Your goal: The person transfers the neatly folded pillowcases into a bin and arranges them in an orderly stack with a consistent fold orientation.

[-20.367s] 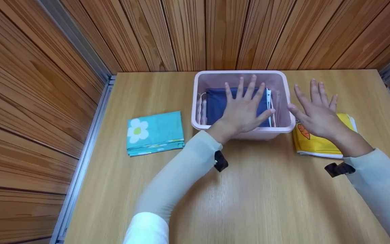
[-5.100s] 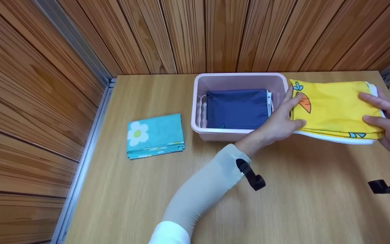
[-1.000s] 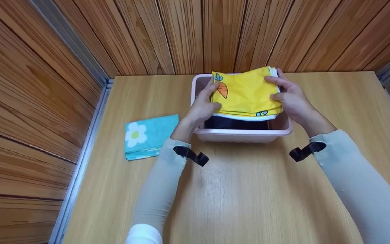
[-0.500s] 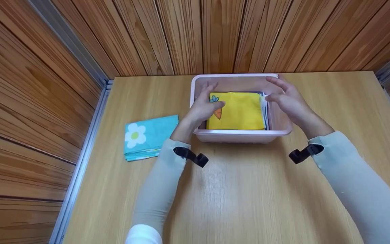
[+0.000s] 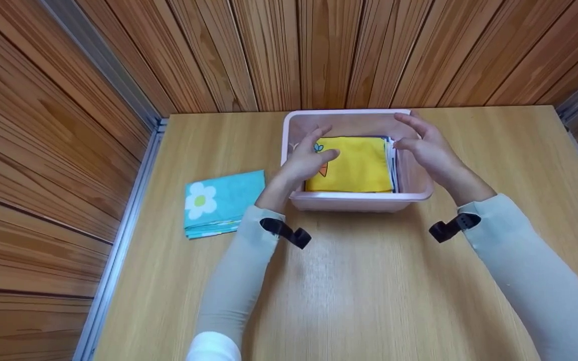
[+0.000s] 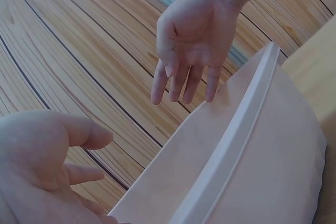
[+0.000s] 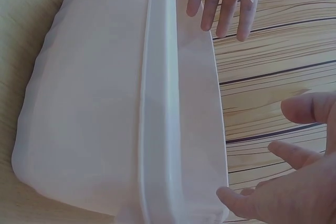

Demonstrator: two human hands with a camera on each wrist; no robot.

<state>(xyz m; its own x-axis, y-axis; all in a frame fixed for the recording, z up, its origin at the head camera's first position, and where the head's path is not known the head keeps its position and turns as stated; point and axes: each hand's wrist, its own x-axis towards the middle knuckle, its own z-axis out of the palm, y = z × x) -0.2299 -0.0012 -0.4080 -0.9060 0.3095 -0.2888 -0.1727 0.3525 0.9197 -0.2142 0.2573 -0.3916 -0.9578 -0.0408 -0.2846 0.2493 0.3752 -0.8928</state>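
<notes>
In the head view a folded yellow cloth point(image 5: 356, 165) with a carrot print lies in a pale pink plastic bin point(image 5: 359, 196), on top of other folded cloth whose edges show at its right side. My left hand point(image 5: 305, 159) hovers over the bin's left part, fingers extended and holding nothing; it hides part of the carrot. At the bin's right rim my right hand point(image 5: 432, 150) is spread and holds nothing. Both wrist views show the bin's wall, with the left hand point(image 6: 37, 166) and the right hand point(image 7: 294, 182) above its rim; the bin's contents are hidden there.
Left of the bin, a folded turquoise cloth point(image 5: 219, 200) with a white flower lies on the wooden table point(image 5: 359, 281), partly behind the left forearm. Wood-panelled walls point(image 5: 349, 55) stand at the back and sides. A metal rail point(image 5: 128, 220) runs along the table's left edge.
The yellow cloth, gripped by both hands above the bin a second ago, now lies inside it, let go. In the last half second my left hand has shifted slightly right.
</notes>
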